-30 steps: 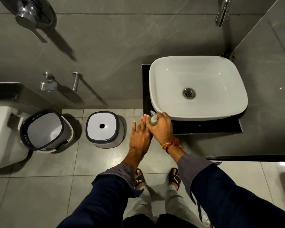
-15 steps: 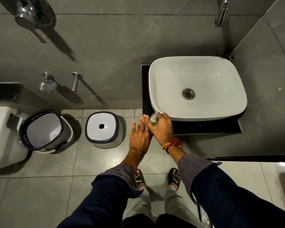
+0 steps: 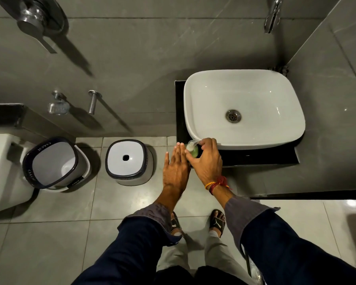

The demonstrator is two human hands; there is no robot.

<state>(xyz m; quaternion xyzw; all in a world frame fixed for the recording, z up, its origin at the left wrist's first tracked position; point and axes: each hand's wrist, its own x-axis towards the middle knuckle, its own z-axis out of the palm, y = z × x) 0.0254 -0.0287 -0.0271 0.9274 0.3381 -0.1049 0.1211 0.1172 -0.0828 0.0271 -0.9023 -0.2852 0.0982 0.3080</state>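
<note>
Two hands in play, both crowding the near left corner of the basin. Sweeping in from the left first: white toilet at the edge, then an open dark-rimmed bucket, then a square stool with a hole in its white top, all well apart from the action. On to the left hand: flat, back up, fingers straight and pressed together, gripping nothing, parked just beside the bottle, seemingly to steady it or to wait for a dose. Next, the soap bottle itself: small, green liquid inside, clear pump head, apparently standing upright at the left end of the black worktop, tucked against the basin's rim. Handy spot, within easy reach of the water. Then the right hand: thumb and fingers curled round the bottle, fingertips up by the pump head, wrapped low enough to pin the base while pressing. Looks like a pump about to be worked, judging by that grip. Nozzle seemingly aimed toward the basin rather than the waiting left hand, so a turn possibly needed. Further right, the basin's drain dead centre, and a tap high on the wall above.
</note>
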